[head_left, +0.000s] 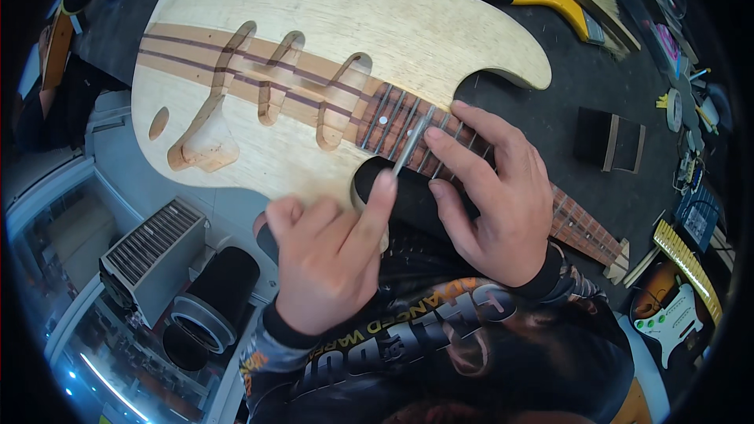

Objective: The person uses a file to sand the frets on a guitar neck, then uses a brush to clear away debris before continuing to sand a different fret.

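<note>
A pale wooden guitar body [377, 16] lies flat, with routed cavities and a dark-striped strip through its middle. Its neck has a brown fretboard [577, 220] with metal frets and light round dots. In my left hand [330, 247], slightly blurred, is a slim metal file [411, 141], its index finger stretched along it. The file lies across the fretboard, nearly in line with the frets. My right hand [503, 196] rests on the neck with fingers apart, its index fingertip beside the file. What the left palm encloses is hidden.
A yellow-handled tool [550, 1] and a long brush [601, 4] lie at the far right. A small dark block [609, 140] sits right of the neck. Small guitar-shaped pieces [666, 314] stand at the right edge. A grey finned box [153, 247] and black cylinder [228, 283] are lower left.
</note>
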A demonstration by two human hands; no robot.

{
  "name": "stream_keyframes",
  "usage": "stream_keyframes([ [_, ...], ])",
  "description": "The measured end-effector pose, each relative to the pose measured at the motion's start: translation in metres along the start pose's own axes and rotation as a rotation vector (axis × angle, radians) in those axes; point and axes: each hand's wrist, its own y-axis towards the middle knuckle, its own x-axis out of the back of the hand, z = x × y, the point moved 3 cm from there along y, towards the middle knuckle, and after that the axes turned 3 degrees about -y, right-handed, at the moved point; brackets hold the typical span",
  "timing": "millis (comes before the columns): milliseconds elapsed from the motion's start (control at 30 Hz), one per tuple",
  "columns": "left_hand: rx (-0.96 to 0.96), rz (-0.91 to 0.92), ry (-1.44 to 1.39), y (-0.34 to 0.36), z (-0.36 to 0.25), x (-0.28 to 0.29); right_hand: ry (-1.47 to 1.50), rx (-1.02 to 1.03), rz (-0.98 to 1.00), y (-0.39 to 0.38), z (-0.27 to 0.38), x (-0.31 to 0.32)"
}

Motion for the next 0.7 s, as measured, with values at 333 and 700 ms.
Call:
stream_keyframes([
  [333,0.013,0.017,0.008,0.007,0.001,-0.005,-0.002,-0.006,0.017,0.0,-0.001,0.0],
  [700,0.018,-0.017,-0.013,0.003,-0.001,-0.003,-0.005,-0.007,0.003,-0.001,-0.001,0.0],
])
